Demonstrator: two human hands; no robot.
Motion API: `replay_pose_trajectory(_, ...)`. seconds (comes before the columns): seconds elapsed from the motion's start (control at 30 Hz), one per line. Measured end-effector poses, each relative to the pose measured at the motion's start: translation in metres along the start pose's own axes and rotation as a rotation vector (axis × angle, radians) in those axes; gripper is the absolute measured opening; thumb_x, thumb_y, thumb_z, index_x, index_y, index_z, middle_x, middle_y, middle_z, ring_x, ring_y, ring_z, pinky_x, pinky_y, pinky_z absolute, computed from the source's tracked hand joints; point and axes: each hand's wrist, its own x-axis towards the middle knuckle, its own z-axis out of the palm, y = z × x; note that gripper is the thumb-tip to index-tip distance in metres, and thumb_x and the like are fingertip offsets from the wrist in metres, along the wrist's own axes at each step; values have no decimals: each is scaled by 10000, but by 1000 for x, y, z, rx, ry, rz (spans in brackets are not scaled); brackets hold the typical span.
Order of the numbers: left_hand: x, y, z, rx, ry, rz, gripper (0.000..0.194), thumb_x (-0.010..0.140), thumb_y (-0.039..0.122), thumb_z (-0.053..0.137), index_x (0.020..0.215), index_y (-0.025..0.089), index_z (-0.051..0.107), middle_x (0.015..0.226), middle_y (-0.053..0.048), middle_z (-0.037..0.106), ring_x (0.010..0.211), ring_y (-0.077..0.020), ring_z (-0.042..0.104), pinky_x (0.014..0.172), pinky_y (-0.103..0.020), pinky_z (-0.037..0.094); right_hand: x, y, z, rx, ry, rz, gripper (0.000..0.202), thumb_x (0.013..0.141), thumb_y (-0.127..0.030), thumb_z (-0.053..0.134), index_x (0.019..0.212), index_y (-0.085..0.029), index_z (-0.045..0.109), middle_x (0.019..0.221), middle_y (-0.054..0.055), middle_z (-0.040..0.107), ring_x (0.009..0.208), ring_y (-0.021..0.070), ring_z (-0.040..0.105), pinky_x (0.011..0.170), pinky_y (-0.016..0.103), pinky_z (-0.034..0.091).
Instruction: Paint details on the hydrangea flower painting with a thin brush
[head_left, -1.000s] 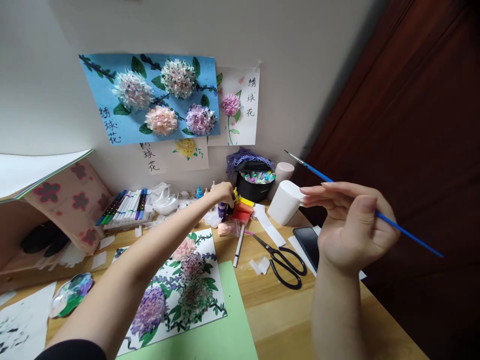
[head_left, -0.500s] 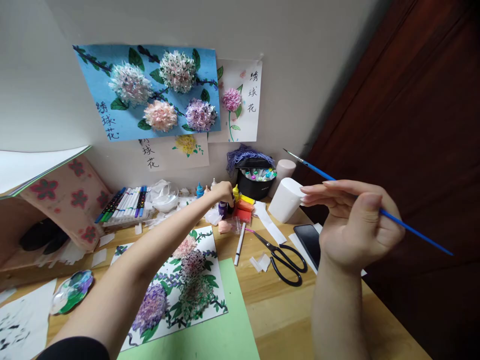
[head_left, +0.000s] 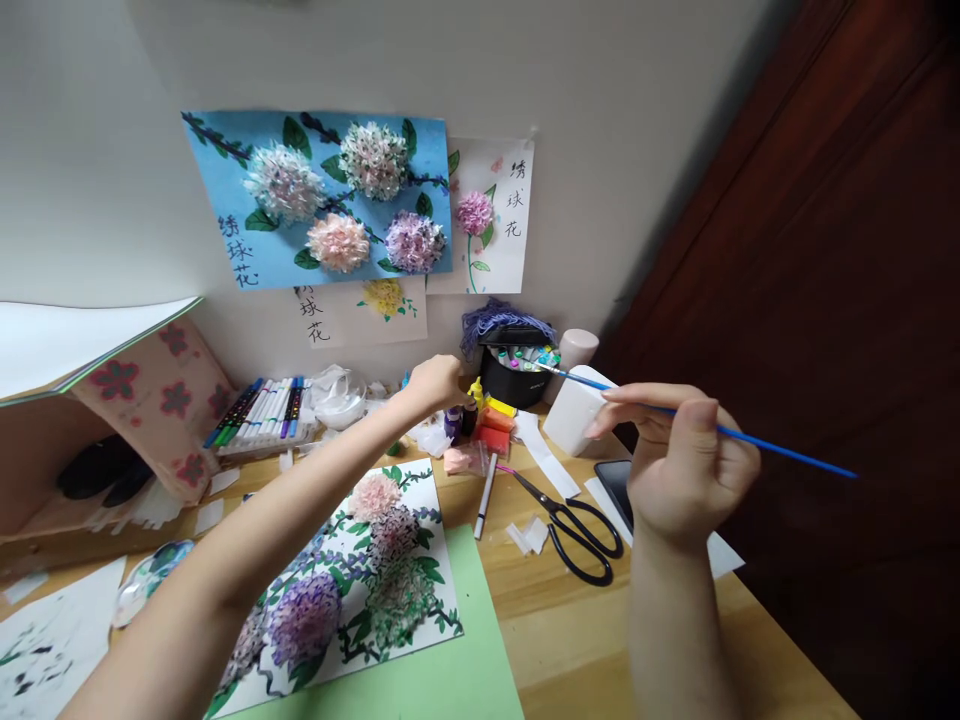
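Brush (head_left: 787, 453): tips flatter than a moment ago, in your loosely curled right hand (head_left: 686, 455).
Painting (head_left: 367, 575): flat, left of that hand.
Left hand (head_left: 439, 383): fingertips hidden, grip uncertain.
Bottles (head_left: 452, 425): upright, just beside your left hand, well apart from your right.

My right fingers (head_left: 645, 393) have swung left with the blue brush (head_left: 787, 452), whose tip was up past the marker pouch (head_left: 517, 383) and now shows in front of it, shaft flatter and crossing the white container (head_left: 574, 415). My left fingers (head_left: 450, 385) have moved left too, nearly hiding the blue bottle (head_left: 406, 380) and baring more of the dark bottle (head_left: 469, 418). Left forearm shifted: black sleeve out of frame, palette (head_left: 135, 592) now partly covered, another flower (head_left: 244, 652) showing at the painting's lower left.
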Motion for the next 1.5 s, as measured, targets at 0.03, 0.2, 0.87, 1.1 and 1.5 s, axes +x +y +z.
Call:
replay_pose_trajectory(0.03,-18,-4,-10,-11,71,4,367,710,393,684,998,167,653,1038,-114,664,970,-268,613,775,-318,472,-1,1,1,13,-9,7,368,929,-342,410,741,-203,693,526,7,605,461,150,587,469,291,444)
replay_pose_trajectory(0.2,-147,-56,-34,-225,677,61,207,889,327,470,992,224,617,969,-41,666,873,-191,619,763,-298,471,-11,4,12,118,-119,109,399,927,-393,398,766,-174,690,583,28,615,530,151,574,509,293,445)
replay_pose_trajectory(0.87,-446,-253,56,-552,975,-912,278,844,396,451,891,162,593,802,-55,682,736,-185,675,683,-320,560,-142,-74,210,247,-1365,311,169,922,-315,431,973,-199,542,920,39,639,863,153,605,781,303,461)
replay_pose_trajectory(1.1,-467,-255,68,-763,937,-953,268,847,375,440,859,144,576,765,-79,697,689,-177,687,653,-318,573,-212,-92,283,149,-1688,39,197,906,-219,421,975,-188,603,953,55,674,872,165,600,779,311,452)
replay_pose_trajectory(1.5,-464,-251,73,-644,708,-949,205,834,275,442,772,185,615,811,-48,700,788,-189,668,774,-323,499,-261,-49,272,359,-1904,-355,356,907,-149,403,1229,-186,550,1113,104,645,994,193,532,840,355,471)
